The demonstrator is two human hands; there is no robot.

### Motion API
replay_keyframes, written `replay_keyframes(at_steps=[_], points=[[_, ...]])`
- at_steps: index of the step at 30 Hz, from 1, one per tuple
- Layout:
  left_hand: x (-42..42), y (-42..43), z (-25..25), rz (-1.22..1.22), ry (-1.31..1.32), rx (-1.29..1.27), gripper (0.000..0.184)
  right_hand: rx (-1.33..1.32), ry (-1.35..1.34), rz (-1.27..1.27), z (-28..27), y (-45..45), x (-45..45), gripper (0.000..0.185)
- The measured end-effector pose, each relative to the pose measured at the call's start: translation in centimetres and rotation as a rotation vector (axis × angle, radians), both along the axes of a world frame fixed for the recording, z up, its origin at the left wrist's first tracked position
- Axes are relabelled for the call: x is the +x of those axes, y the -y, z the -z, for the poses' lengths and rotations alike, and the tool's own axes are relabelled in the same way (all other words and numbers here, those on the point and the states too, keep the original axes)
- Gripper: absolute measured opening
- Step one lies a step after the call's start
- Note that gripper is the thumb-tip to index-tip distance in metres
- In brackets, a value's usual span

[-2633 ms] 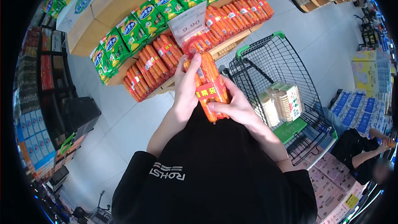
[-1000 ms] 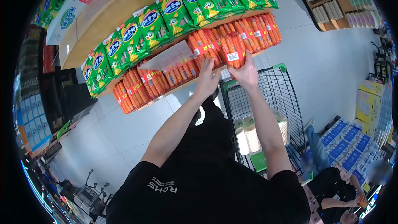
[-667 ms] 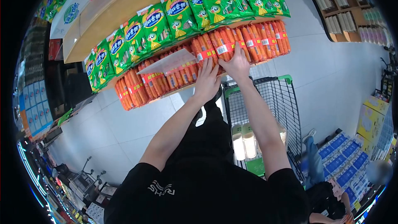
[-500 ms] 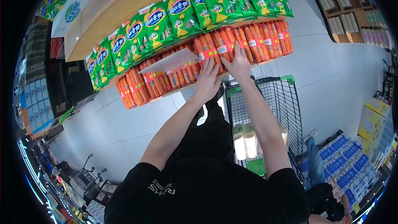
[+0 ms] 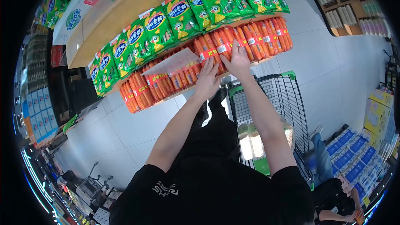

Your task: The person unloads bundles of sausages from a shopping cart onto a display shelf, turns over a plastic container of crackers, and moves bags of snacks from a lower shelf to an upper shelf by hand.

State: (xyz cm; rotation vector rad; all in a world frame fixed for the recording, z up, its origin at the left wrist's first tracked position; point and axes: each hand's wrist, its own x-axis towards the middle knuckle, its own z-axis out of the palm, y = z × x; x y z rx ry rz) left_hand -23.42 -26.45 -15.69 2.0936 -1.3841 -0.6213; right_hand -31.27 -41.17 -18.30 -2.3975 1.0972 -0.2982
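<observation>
A row of orange sausage packs (image 5: pixel 223 41) with red and yellow bands lines the front of the shelf. My left hand (image 5: pixel 207 82) lies with its fingers stretched out against the lower front of one pack. Just right of it, my right hand (image 5: pixel 239 62) touches the neighbouring pack, thumb and fingers spread over its face. Neither hand has lifted anything, and the undersides of the fingers are hidden. Green snack bags (image 5: pixel 180 14) stand upright behind the sausages. Left of my hands, a clear plastic sheet (image 5: pixel 171 62) juts out over the packs.
A wire shopping cart (image 5: pixel 287 100) stands at my right, below the shelf, holding pale cylindrical packages (image 5: pixel 251 143). A white box (image 5: pixel 77 12) sits on the shelf's upper left. Another person (image 5: pixel 335 200) is at the lower right, near stacked blue-and-white packages (image 5: pixel 350 158).
The view has shifted slightly, so the cart and shelf sit a little differently. Both hands stay on the same sausage packs, with almost no change in their pose.
</observation>
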Motion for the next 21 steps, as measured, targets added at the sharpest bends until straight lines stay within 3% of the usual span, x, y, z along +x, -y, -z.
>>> replay_keyframes(at_steps=[4,7,11,13,15,19,21], points=[[0.2,0.0,0.5,0.037,0.049,0.018,0.054,0.165,-0.088,0.003,-0.9,0.4,-0.1,0.089],[0.3,0.4,0.9,0.05,0.05,0.029,0.055,0.142,-0.104,0.031,-0.6,0.1,-0.4,0.089],[1.2,0.1,1.7,0.102,0.011,-0.135,0.053,0.071,0.036,0.094,-1.5,-3.5,-3.8,0.078],[1.3,0.0,0.7,0.121,-0.002,-0.164,0.053,0.012,0.203,0.193,-1.6,-7.5,-7.0,0.061],[0.0,-1.0,-1.8,0.132,-0.058,-0.197,0.049,0.176,0.204,0.274,-2.3,-12.3,-11.7,0.054],[-5.3,-7.3,-0.7,0.166,-0.569,-0.236,0.042,0.384,0.095,0.794,-1.2,-28.0,-24.3,0.042],[-7.8,-11.6,1.5,0.252,-0.675,-0.032,0.038,0.409,-0.046,1.021,-0.4,-34.6,-28.7,0.041]])
